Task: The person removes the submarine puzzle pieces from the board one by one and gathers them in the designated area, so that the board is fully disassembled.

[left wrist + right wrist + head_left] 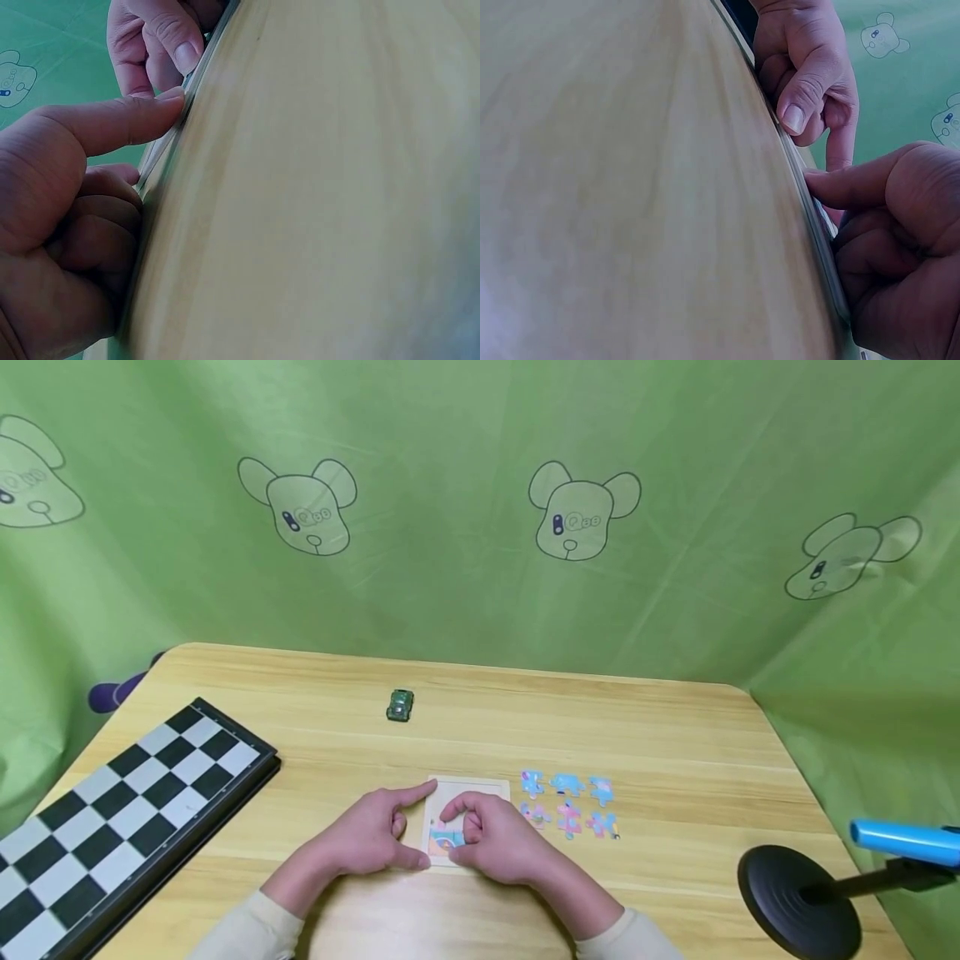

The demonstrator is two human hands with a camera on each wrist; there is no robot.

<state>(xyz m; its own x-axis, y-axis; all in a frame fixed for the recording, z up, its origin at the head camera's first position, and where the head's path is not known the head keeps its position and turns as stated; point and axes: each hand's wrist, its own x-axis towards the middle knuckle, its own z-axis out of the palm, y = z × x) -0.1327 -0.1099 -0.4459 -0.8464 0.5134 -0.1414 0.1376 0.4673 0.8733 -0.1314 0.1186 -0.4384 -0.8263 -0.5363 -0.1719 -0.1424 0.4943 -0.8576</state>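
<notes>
My left hand (367,833) rests at the left side of a small, pale jigsaw tray (471,788). Its index finger reaches the far left corner and its thumb the near left corner, with the other fingers tucked in. Joined puzzle pieces (442,845) in blue and peach fill the near left part of the tray. Over the tray, my right hand (498,843) presses with a bent index fingertip at the upper edge of these pieces, its thumb near the tray's front rim. The right hand covers the tray's near right part. Both wrist views show thumbs (142,124) at the tray's edge.
Several loose puzzle pieces (567,785) lie in two rows right of the tray. A green toy car (401,705) stands farther back. A checkered board (127,814) takes up the left side; a black round stand (798,902) with a blue tube (900,842) is at right.
</notes>
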